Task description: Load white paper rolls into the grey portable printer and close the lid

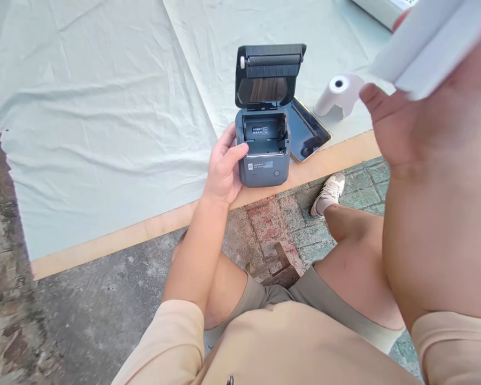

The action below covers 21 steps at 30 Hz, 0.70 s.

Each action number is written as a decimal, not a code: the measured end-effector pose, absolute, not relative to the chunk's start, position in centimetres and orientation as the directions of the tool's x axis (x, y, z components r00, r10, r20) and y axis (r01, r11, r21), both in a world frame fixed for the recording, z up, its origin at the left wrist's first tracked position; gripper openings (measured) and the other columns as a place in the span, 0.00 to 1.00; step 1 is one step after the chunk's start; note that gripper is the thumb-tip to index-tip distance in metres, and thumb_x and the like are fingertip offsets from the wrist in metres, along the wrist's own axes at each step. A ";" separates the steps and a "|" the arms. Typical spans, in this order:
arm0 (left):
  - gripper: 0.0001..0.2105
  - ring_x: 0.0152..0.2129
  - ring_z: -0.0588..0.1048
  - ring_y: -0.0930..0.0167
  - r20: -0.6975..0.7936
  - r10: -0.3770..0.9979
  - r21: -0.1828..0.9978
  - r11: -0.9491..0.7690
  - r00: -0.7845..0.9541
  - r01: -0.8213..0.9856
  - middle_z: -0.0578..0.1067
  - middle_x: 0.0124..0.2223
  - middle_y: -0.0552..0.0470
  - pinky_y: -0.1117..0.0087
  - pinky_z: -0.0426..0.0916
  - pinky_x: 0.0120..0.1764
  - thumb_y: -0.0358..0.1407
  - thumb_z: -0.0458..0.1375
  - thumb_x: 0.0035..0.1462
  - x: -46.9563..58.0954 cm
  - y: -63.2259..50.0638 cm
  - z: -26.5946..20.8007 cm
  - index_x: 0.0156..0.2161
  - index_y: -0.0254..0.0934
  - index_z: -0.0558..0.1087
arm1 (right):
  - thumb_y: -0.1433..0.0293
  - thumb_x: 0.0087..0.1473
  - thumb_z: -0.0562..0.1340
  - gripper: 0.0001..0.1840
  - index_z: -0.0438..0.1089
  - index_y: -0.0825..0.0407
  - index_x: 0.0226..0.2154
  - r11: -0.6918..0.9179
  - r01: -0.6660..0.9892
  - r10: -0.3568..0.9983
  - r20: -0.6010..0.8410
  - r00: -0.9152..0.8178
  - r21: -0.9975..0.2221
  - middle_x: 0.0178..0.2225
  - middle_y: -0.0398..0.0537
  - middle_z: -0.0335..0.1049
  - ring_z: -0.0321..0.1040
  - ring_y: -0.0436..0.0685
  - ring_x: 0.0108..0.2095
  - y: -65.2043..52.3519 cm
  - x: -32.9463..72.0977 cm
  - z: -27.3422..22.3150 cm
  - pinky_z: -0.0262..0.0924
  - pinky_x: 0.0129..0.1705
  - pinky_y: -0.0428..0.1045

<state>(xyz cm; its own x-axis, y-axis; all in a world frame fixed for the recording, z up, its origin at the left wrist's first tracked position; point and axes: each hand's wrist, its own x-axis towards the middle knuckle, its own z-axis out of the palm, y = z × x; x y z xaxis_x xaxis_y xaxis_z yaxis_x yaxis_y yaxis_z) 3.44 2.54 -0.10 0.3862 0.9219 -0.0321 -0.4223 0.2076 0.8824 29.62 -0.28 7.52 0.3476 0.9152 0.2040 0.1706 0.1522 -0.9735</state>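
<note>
My left hand [224, 164] grips the left side of a small dark grey label printer [262, 171], its thumb on the front rim. The printer's lid [269, 75] stands raised, and the compartment [260, 141] inside holds no roll. Up at the right, close to the camera, my right hand [433, 115] is closed on a blurred white object [436, 48] with flat-looking sides. Whether that is folded paper or a box, I cannot tell. Left of that hand, a white paper roll [326, 99] with a loose end lies on the cloth.
Right behind the printer lies a dark-screened phone or tablet [307, 131]. Part of a white device [379, 10] shows at the top right. A pale cloth [104, 133] covers the table, whose bare wooden edge [116, 240] faces me. Below, a wooden stool [280, 267] shows between my legs.
</note>
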 end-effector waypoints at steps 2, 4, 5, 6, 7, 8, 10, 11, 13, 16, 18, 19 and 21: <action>0.18 0.49 0.82 0.61 -0.025 0.923 0.882 0.202 0.384 -0.426 0.82 0.46 0.52 0.64 0.80 0.44 0.46 0.69 0.52 3.4 2.6 -0.2 0.47 0.43 0.76 | 0.62 0.61 0.44 0.27 0.70 0.49 0.53 0.039 0.022 0.899 0.045 0.436 -0.999 0.61 0.53 0.68 0.69 0.64 0.60 0.4 32.8 5.8 0.69 0.45 0.57; 0.17 0.46 0.83 0.63 -0.013 0.927 0.880 0.189 0.375 -0.436 0.83 0.45 0.53 0.66 0.80 0.41 0.45 0.69 0.52 3.5 2.6 -0.3 0.46 0.43 0.77 | 0.64 0.60 0.50 0.21 0.69 0.44 0.52 0.007 0.033 0.851 0.023 0.524 -0.999 0.61 0.48 0.69 0.72 0.61 0.57 1.0 34.8 4.1 0.69 0.45 0.56; 0.17 0.45 0.83 0.63 -0.008 0.929 0.880 0.182 0.370 -0.438 0.83 0.45 0.53 0.66 0.80 0.40 0.45 0.69 0.53 3.5 2.6 -0.2 0.46 0.43 0.77 | 0.66 0.57 0.54 0.20 0.68 0.40 0.51 0.002 0.078 0.825 0.046 0.563 -0.997 0.59 0.44 0.71 0.73 0.60 0.55 1.3 35.4 3.4 0.68 0.43 0.55; 0.16 0.44 0.83 0.63 -0.004 0.932 0.882 0.175 0.364 -0.438 0.83 0.44 0.53 0.65 0.80 0.40 0.45 0.68 0.53 3.6 2.5 -0.2 0.46 0.43 0.78 | 0.69 0.54 0.57 0.22 0.66 0.37 0.51 -0.012 0.112 0.802 0.057 0.595 -0.994 0.57 0.41 0.72 0.74 0.58 0.52 1.5 35.8 2.9 0.68 0.41 0.54; 0.16 0.44 0.83 0.63 0.000 0.933 0.884 0.168 0.359 -0.437 0.83 0.44 0.53 0.65 0.79 0.40 0.45 0.68 0.54 3.6 2.5 -0.1 0.46 0.43 0.78 | 0.72 0.52 0.57 0.25 0.65 0.36 0.52 -0.031 0.124 0.788 0.052 0.613 -0.992 0.56 0.41 0.73 0.74 0.57 0.50 1.7 36.1 2.5 0.68 0.41 0.54; 0.15 0.45 0.83 0.62 0.002 0.934 0.885 0.164 0.357 -0.436 0.83 0.44 0.53 0.64 0.79 0.41 0.45 0.68 0.54 3.6 2.5 0.0 0.46 0.43 0.79 | 0.73 0.53 0.55 0.26 0.64 0.37 0.53 -0.063 0.113 0.789 0.020 0.614 -0.992 0.56 0.43 0.73 0.74 0.57 0.50 1.8 36.5 2.1 0.69 0.41 0.54; 0.16 0.50 0.81 0.58 0.000 0.930 0.888 0.170 0.368 -0.428 0.84 0.45 0.53 0.62 0.79 0.45 0.45 0.68 0.54 3.6 2.4 0.3 0.47 0.44 0.79 | 0.73 0.58 0.46 0.26 0.63 0.44 0.56 -0.150 0.053 0.826 -0.096 0.556 -0.987 0.58 0.52 0.70 0.74 0.57 0.51 2.1 37.5 1.5 0.71 0.44 0.54; 0.17 0.54 0.79 0.56 -0.006 0.924 0.891 0.179 0.382 -0.418 0.84 0.46 0.53 0.60 0.78 0.48 0.45 0.68 0.55 3.6 2.4 0.4 0.48 0.44 0.78 | 0.72 0.60 0.42 0.26 0.63 0.48 0.56 -0.194 0.030 0.847 -0.152 0.509 -0.981 0.60 0.57 0.68 0.73 0.58 0.53 2.3 38.0 1.2 0.72 0.46 0.55; 0.19 0.60 0.74 0.50 -0.021 0.913 0.897 0.198 0.407 -0.396 0.83 0.48 0.53 0.54 0.75 0.56 0.46 0.67 0.56 3.5 2.4 0.6 0.50 0.43 0.76 | 0.68 0.64 0.38 0.26 0.62 0.51 0.55 -0.251 0.031 0.867 -0.210 0.451 -0.967 0.60 0.63 0.67 0.72 0.59 0.55 2.6 39.0 0.3 0.72 0.48 0.55; 0.20 0.61 0.74 0.48 -0.032 0.912 0.901 0.204 0.409 -0.384 0.82 0.50 0.50 0.48 0.73 0.58 0.46 0.66 0.57 3.5 2.4 0.7 0.52 0.41 0.75 | 0.61 0.65 0.46 0.18 0.58 0.43 0.55 -0.198 0.101 0.872 -0.129 0.473 -0.975 0.59 0.57 0.67 0.73 0.58 0.53 2.9 39.4 -1.2 0.71 0.46 0.53; 0.19 0.57 0.77 0.51 -0.027 0.920 0.902 0.191 0.391 -0.388 0.82 0.49 0.48 0.51 0.76 0.54 0.45 0.66 0.57 3.5 2.4 0.6 0.51 0.41 0.76 | 0.60 0.62 0.53 0.18 0.53 0.37 0.54 -0.116 0.204 0.875 -0.003 0.484 -0.972 0.59 0.51 0.64 0.73 0.56 0.49 2.8 39.1 -1.9 0.69 0.42 0.51; 0.19 0.55 0.79 0.53 -0.021 0.923 0.903 0.182 0.383 -0.388 0.82 0.49 0.48 0.53 0.77 0.52 0.45 0.66 0.56 3.6 2.5 0.5 0.51 0.41 0.76 | 0.62 0.60 0.55 0.19 0.50 0.35 0.53 -0.074 0.273 0.870 0.072 0.488 -0.959 0.59 0.49 0.63 0.72 0.55 0.48 2.7 38.8 -2.1 0.68 0.40 0.51; 0.20 0.54 0.80 0.56 -0.013 0.928 0.908 0.167 0.373 -0.385 0.82 0.48 0.47 0.57 0.79 0.50 0.46 0.66 0.55 3.6 2.5 0.4 0.51 0.41 0.77 | 0.67 0.58 0.55 0.24 0.47 0.34 0.54 0.005 0.472 0.882 0.226 0.413 -0.882 0.58 0.50 0.61 0.68 0.55 0.47 2.2 38.2 -1.9 0.66 0.40 0.51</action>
<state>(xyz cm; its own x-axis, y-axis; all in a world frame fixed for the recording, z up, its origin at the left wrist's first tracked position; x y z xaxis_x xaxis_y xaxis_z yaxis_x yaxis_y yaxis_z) 3.61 2.52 0.38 0.3728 0.9278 -0.0126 -0.3852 0.1671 0.9076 38.15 2.19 -1.87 0.4132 0.8821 0.2261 0.4716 0.0052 -0.8818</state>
